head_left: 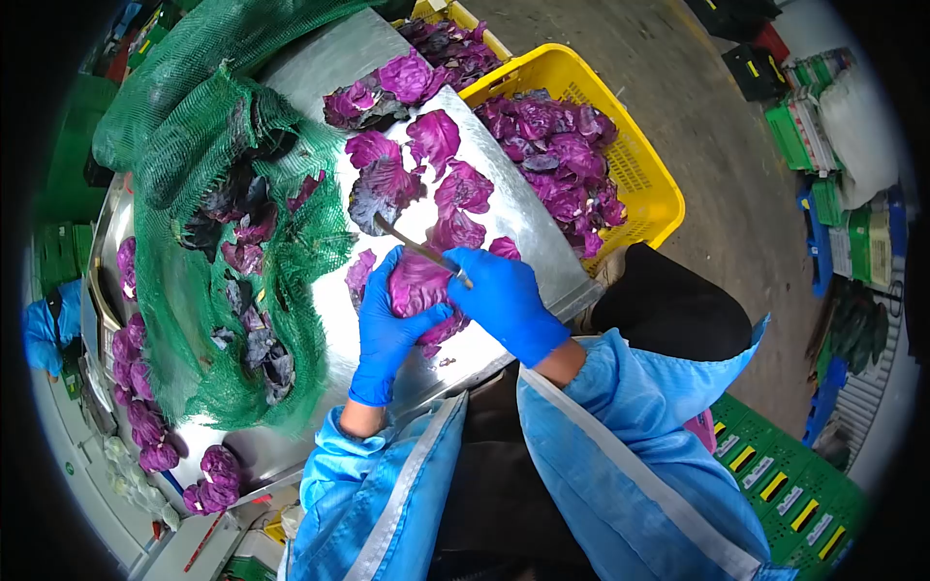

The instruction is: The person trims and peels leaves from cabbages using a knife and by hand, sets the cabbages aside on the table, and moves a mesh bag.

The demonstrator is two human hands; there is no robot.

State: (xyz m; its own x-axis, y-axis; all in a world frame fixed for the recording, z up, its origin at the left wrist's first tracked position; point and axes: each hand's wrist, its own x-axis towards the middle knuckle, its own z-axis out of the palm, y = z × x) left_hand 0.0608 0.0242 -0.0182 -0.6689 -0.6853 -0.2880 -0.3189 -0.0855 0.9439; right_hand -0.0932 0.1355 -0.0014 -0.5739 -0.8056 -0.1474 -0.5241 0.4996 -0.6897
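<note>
hard bits 1st: far side of the cabbage head (415, 287) is hidden from me & its underside is covered by the gloves. knife (411, 245) only partly seen; r glove covers some of it, can't tell exactly where handle starts. lens edge goes black all round, stuff out there warped & partly cut off.

l hand (384, 334), blue glove: thumb well apart from the fingers, cupped round the head's near-left side, thumb lying across its front. fingertips partly lost behind the head. r hand (504, 295), same glove: fingers curled in & closed on the knife, one end poking out below them, narrow metal strip running up to 11 o'clock over the head.

clock centred on the head: loose leaves (436, 138) at 12, crinkled, purple w/ pale veins, some near-black, on a shiny smooth metal table (518, 213). yellow crate (671, 198) at 2, perforated plastic, rounded corner, heaped w/ leaves. 2nd yellow crate (492, 37), 12–1, cut off at top. green mesh (170, 261) at 9–11, woven, crumpled, dark leaves in its folds. round purple heads (218, 474) approx 8.
</note>
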